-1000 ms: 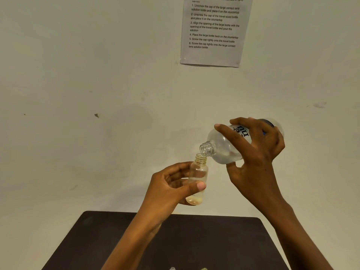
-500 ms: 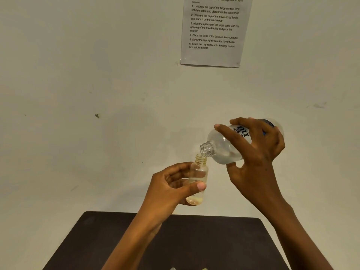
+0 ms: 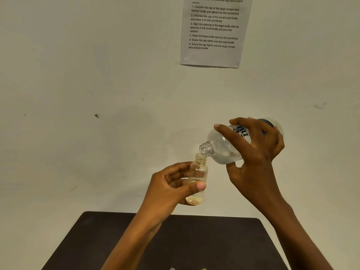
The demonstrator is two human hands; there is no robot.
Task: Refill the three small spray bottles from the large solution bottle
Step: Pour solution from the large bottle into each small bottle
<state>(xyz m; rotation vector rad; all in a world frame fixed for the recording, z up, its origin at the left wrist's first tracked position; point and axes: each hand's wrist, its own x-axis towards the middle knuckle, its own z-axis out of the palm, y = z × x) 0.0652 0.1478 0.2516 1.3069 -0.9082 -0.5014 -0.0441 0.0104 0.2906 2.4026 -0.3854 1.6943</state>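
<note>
Above the bench's (image 3: 87,240) far edge: hold small bottle (image 3: 197,172) upright in pinching left hand (image 3: 167,188); tilt large bottle (image 3: 222,149), gripped by right hand (image 3: 255,158), slowly, mouths aligned.

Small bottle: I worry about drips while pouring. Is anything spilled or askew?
Nothing stands out. The left hand holds the small bottle near upright, the right hand tips the large bottle with its mouth right at the small one's neck, and no liquid shows on the dark table.

A printed instruction sheet (image 3: 214,32) hangs upper right on a scuffed cream wall (image 3: 97,75); a dark tabletop (image 3: 97,240) fills the lower frame.
</note>
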